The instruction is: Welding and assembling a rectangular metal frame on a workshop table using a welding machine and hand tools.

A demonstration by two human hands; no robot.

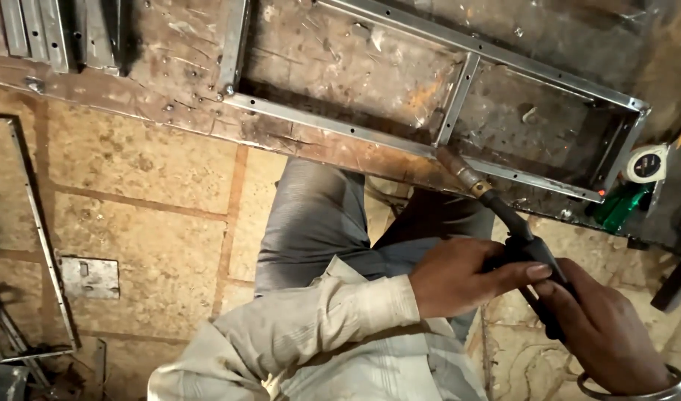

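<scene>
My right hand (604,327) grips the black handle of a welding torch (530,252). The fingers of my left hand (459,275) rest on the same handle, steadying it from the left. The torch's metal nozzle (453,166) touches a grey steel frame (400,137) where a crossbar meets its near rail. That frame lies flat on a scarred metal workbench (169,96). A metal bangle sits on my right wrist.
A tape measure (646,163) and a green-handled tool (619,206) lie at the bench's right end. Steel strips (28,30) are stacked at the top left. Another thin frame (39,245) and a small metal plate (90,277) lie on the stone tile floor.
</scene>
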